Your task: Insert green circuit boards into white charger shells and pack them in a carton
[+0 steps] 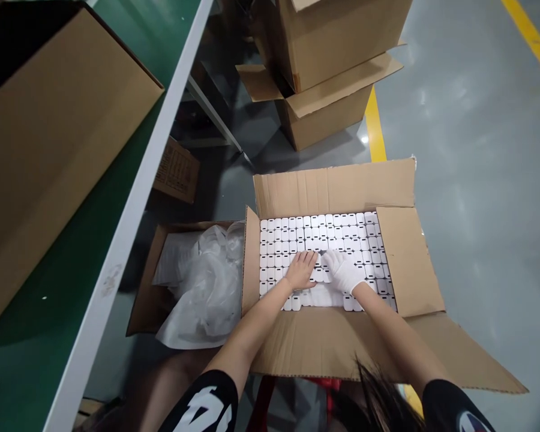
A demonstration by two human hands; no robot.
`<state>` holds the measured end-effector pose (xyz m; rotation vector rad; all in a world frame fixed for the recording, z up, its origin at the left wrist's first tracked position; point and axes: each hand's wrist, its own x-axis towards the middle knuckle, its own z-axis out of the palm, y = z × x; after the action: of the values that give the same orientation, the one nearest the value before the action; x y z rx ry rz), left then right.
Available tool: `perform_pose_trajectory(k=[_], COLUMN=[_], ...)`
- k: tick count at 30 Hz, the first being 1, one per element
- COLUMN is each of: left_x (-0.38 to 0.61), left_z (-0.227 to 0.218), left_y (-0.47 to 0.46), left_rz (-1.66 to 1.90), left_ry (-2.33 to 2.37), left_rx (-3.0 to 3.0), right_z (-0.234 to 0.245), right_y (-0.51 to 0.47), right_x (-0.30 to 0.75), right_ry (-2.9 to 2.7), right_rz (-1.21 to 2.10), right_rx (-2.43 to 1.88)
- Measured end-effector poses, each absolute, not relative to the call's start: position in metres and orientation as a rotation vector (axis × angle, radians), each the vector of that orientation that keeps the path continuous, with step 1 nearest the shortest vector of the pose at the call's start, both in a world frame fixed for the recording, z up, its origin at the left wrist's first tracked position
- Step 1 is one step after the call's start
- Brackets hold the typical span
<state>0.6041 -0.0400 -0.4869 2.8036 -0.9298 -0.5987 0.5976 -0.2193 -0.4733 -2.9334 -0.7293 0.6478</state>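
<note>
An open cardboard box (333, 186) on the floor holds rows of several small white chargers (342, 231) packed tightly. My bare left hand (301, 270) lies flat on the chargers near the middle of the box, fingers stretched forward. My right hand (344, 271), in a white glove, rests just beside it on the same layer, fingers extended and touching the chargers. The fingertips of both hands nearly meet. Neither hand visibly grips anything.
A smaller open box (146, 300) with crumpled clear plastic bags (207, 288) sits left of the main box. A green conveyor table (130, 198) with a large carton (49, 150) runs along the left. Stacked cartons (328, 66) stand beyond, by a yellow floor line (374, 126).
</note>
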Motion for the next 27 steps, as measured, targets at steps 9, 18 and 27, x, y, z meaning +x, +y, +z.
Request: perform_pose_trajectory(k=[9, 18, 27], left_x=[0.602, 0.589, 0.582], left_z=[-0.481, -0.475, -0.462], left_y=[-0.047, -0.039, -0.055], left_rz=[-0.579, -0.601, -0.603], left_ry=[-0.928, -1.105, -1.007], left_rx=[2.848, 2.76, 2.79], right_z=[-0.472, -0.469, -0.469], right_y=[-0.201, -0.204, -0.208], right_x=[0.6, 0.572, 0.572], right_ry=[-0.628, -0.613, -0.625], right_rz=[0.633, 0.592, 0.54], right_rx=[-3.048, -3.033, -3.013])
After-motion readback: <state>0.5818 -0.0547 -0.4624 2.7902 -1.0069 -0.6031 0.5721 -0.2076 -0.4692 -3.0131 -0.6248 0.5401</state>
